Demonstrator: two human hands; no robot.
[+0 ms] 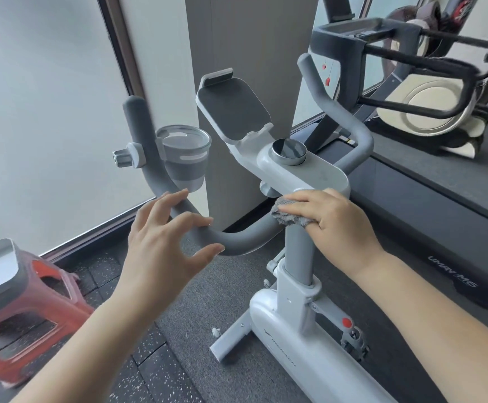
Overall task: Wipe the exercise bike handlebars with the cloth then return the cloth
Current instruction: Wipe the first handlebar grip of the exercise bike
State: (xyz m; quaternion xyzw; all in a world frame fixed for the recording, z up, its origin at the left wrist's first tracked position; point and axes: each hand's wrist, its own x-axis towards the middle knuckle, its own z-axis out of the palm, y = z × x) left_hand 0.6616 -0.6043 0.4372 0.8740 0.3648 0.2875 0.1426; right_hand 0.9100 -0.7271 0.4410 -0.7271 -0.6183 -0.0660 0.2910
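1. I see my right hand (335, 219) in the middle of the frame, fingers flat and pressed together on top of the one grey cloth (287, 215).
2. The cloth lies under those fingers, bunched on the handlebars (242, 242) where they meet the bike's post.
3. My left hand (164, 242) is at the middle left, fingers spread wide and a little bent, close to the left bar. I cannot tell if they touch it.
4. I count two hands, one cloth, and one cup (183, 158) clipped to the left bar.
5. One red stool (42, 309) sits at the lower left.
6. One treadmill (440, 205) is on the right.
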